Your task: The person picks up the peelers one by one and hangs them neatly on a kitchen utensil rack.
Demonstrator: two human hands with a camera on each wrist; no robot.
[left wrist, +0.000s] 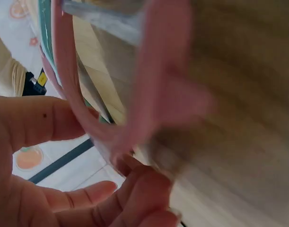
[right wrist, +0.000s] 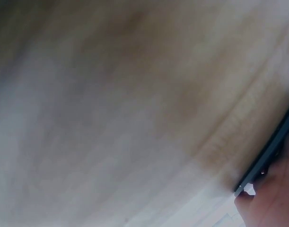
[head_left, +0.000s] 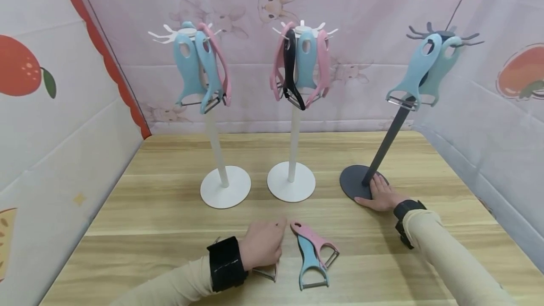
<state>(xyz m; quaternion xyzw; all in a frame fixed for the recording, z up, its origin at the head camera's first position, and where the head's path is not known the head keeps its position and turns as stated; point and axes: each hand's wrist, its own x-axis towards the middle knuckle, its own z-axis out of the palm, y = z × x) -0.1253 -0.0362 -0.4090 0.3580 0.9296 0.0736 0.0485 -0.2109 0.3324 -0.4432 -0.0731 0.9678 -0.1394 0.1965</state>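
Observation:
My left hand (head_left: 263,243) is low over the table, with a metal peeler blade peeking out below it. In the left wrist view its thumb and fingers pinch a pink peeler (left wrist: 106,137). Just right of that hand, a pink peeler (head_left: 312,236) lies across a blue peeler (head_left: 311,263). Spread flat, my right hand (head_left: 380,195) presses on the round base of a dark grey stand (head_left: 352,181). That stand's pole leans to the right, with blue and greenish peelers (head_left: 418,70) hanging from its hooks. The right wrist view catches only the base's dark edge (right wrist: 269,153) beside the hand.
Two white stands rise at the back: the left one (head_left: 225,188) carries blue and pink peelers (head_left: 189,67), the middle one (head_left: 291,183) pink, blue and a black peeler (head_left: 290,67). Printed cloth (head_left: 238,93) hangs behind the wooden table (head_left: 157,202).

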